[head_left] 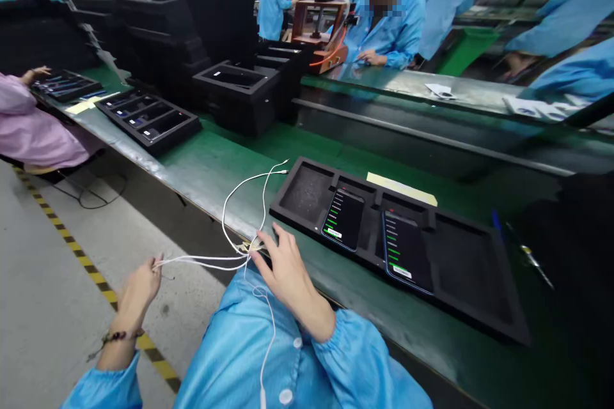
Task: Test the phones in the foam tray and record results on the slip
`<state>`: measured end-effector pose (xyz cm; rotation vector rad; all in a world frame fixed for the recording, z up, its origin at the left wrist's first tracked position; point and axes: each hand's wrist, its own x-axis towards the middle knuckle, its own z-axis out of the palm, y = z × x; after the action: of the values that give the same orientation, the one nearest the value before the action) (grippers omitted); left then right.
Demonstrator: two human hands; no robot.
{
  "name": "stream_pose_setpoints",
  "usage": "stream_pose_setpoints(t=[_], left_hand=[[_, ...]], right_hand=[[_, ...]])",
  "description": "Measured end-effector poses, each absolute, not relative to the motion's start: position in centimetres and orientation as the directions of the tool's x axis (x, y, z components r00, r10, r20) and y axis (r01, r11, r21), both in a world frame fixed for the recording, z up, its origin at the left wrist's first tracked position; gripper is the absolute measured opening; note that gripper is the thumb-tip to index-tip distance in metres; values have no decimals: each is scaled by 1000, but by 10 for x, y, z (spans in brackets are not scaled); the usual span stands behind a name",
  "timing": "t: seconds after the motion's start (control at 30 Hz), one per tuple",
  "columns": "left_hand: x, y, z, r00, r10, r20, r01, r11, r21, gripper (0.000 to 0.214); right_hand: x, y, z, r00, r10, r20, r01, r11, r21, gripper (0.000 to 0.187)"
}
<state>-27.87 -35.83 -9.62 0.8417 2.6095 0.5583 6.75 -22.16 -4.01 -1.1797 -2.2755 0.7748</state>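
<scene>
My left hand (139,287) hangs off the bench's near edge, pinched shut on white cables (201,261) that run taut to my right hand. My right hand (283,262) rests at the bench edge, its fingers curled on the cable bundle near a small connector (252,246). More white cable (249,188) loops up across the green bench toward a black foam tray (307,192). That tray holds two lit phones, one (343,218) on the left and one (407,250) on the right, both showing green list lines.
A yellow paper slip (401,188) lies behind the tray. Another black tray (148,118) with phones and stacked black foam boxes (237,92) stand further left. A person in pink (33,128) works at far left; workers in blue sit across the conveyor (432,121).
</scene>
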Motion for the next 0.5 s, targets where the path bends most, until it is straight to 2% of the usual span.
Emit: stream_pose_setpoints(t=[0.1, 0.2, 0.27, 0.37, 0.43, 0.5], left_hand=[[-268, -350, -102, -676, 696, -242, 462, 656, 596, 65], [-261, -339, -93, -649, 723, -236, 272, 510, 816, 81], [-258, -329, -78, -666, 706, -241, 71, 382, 921, 74], [-255, -310, -47, -709, 647, -280, -198, 198, 960, 59], [-252, -295, -25, -740, 597, -309, -340, 65, 938, 49], [-247, -277, -7, -781, 542, -310, -410, -71, 909, 37]], right_hand=[[36, -205, -40, -520, 848, 101, 648, 469, -600, 56], [24, -195, -39, -536, 837, 108, 570, 454, -685, 56], [27, -191, -34, -552, 816, 170, 384, 430, -817, 48], [51, -190, -16, -483, 829, 282, -17, 313, -949, 31], [81, -191, 3, -391, 883, 259, -235, 177, -956, 23], [122, -192, 26, -262, 936, 236, -400, 117, -909, 19]])
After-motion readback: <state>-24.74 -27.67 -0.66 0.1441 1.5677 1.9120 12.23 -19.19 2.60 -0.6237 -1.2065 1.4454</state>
